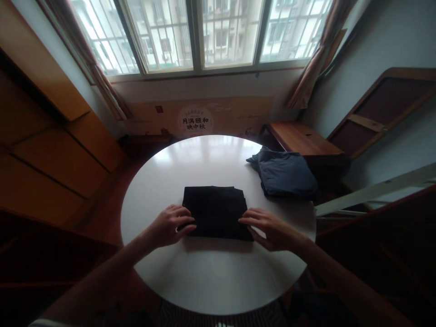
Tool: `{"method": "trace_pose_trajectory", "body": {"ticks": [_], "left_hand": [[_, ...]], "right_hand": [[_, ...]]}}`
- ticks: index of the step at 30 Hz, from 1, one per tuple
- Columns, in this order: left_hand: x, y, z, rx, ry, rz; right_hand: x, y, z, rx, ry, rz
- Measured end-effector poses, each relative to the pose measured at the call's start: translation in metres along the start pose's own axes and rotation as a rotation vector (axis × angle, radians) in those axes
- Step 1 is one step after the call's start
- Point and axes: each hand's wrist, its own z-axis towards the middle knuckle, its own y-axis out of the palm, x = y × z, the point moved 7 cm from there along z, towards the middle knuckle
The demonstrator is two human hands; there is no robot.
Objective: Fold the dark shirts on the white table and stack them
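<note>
On one round white table (218,277), near the middle: one black cloth (214,211), folded into a flat, roughly oblong shape. At its sides, two hands. Over the left edge, left hand (168,223), half curled, fingertips on the cloth, thumb apart from the fingers. Over the right edge, right hand (269,227), likewise bent, fingertips touching the cloth, thumb close to the near right corner. Whether pinching or only resting, impossible to tell for either. Farther right, at the rim and apart from both hands: one blue cloth (286,172), loosely folded; number of pieces within, unclear. Beyond the table, one window (231,41) with four panes in sight, two curtains (105,91), one at each side, and below, one banner (143,113) with two lines of large dark characters. To the right, one wooden desk (303,138) and one framed panel (391,102); to the left, one cabinet (41,136).
</note>
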Motion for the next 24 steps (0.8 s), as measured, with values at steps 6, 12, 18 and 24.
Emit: {"method": "trace_pose_trajectory", "body": {"ticks": [6,12,18,24], "left_hand": [[-0.097,0.001,0.032,0.237,-0.541,-0.211],[-0.135,0.035,0.038,0.019,-0.691,-0.303],[-0.112,0.012,0.054,0.177,-0.545,-0.14],[-0.1,0.023,0.072,-0.005,-0.512,-0.247]], "right_hand": [[0.078,-0.007,0.046,0.253,0.37,-0.003],[0.117,0.02,0.082,0.04,0.433,0.112],[0.108,0.025,0.131,-0.12,0.423,0.326],[0.095,0.051,0.174,-0.542,0.459,0.226]]}}
